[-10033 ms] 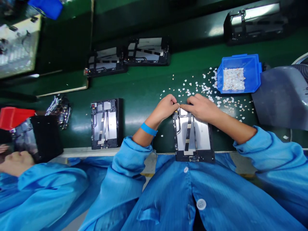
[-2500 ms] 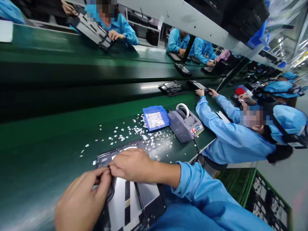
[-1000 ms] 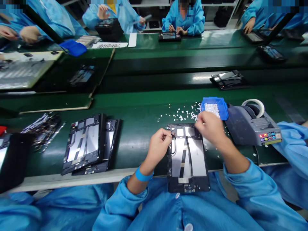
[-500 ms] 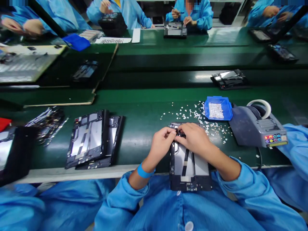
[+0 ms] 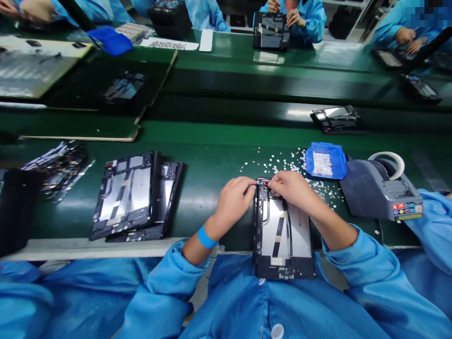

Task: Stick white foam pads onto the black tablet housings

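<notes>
An opened tablet [image 5: 299, 235] lies in front of me, its inner side up, showing silvery panels, a dark ribbon cable and a black lower strip. Its near end sticks out past the bench edge. At the far left corner, my left hand [image 5: 236, 200] has thumb and forefinger pinched together; what is between them is too small to name. Just right of it, my right hand [image 5: 290, 186] pinches close to a small red spot at the tablet's top end. Its fingertips hide whatever they grip. A blue band circles my left wrist.
Two stacked tablets [image 5: 123, 195] lie left, beside a heap of ribbon-like parts [image 5: 65, 169]. To the right stand a blue bin [image 5: 339, 160] of small white pieces, with more scattered around, and a tape dispenser [image 5: 377, 188]. Another tablet [image 5: 337, 118] lies beyond. Co-workers sit opposite.
My hands have drawn apart at the tablet's top end, uncovering its corner and the red spot. The view has shifted slightly. A co-worker opposite has tilted a tablet upright.
</notes>
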Demonstrator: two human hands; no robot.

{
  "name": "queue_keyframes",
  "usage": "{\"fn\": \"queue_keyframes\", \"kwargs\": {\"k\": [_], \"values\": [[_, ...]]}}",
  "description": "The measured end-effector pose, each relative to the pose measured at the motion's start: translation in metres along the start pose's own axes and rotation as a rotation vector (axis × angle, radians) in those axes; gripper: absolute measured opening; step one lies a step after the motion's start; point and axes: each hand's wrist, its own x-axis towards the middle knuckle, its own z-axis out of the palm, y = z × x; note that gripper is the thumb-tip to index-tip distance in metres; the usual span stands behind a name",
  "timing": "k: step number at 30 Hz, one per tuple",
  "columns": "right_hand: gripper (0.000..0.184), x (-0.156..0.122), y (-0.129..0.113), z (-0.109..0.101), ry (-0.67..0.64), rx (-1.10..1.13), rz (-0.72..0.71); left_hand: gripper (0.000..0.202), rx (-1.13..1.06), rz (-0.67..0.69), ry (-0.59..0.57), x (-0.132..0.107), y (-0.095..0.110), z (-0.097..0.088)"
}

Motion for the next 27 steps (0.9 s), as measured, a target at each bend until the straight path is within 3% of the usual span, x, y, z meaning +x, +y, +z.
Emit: {"fn": "queue_keyframes", "kwargs": {"k": [8, 21, 27], "values": [[0.019, 0.013, -0.015, -0.013, -0.137, -0.135, 0.072, 0.021, 0.087, 0.130, -0.059, 0.001, -0.006, 0.006], [0.030, 0.017, -0.021, -0.019, -0.183, -0.259, 0.058, 0.028, 0.177, 0.185, -0.098, 0.003, -0.009, 0.005], [0.024, 0.028, -0.019, -0.022, -0.318, -0.158, 0.118, 0.027, 0.196, 0.219, -0.116, 0.006, -0.009, 0.004]]}}
